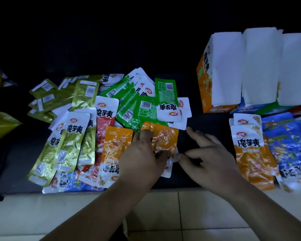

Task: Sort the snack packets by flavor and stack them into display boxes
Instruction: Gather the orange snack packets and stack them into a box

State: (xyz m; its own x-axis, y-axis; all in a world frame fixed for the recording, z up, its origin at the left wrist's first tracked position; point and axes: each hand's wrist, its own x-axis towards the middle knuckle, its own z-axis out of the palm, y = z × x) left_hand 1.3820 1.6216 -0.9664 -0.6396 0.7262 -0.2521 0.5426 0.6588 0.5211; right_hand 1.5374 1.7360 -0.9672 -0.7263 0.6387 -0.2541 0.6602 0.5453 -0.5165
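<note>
A mixed heap of snack packets lies on a black surface (195,110): olive-gold ones (64,150) at the left, green ones (139,108) in the middle, a red one (102,129), and an orange one (115,148). My left hand (142,155) holds another orange packet (165,138) at the heap's right edge, fingers on top and thumb at its lower end. My right hand (208,159) hovers just right of it, fingers spread, index tip near the packet's edge. A sorted orange pile (252,159) and a blue pile (288,148) lie at the right.
An orange display box (205,87) with raised white flaps (226,66) stands at the back right, more boxes beside it. Yellow bags (0,124) sit at the far left. A tiled floor (163,214) runs along the near edge of the surface.
</note>
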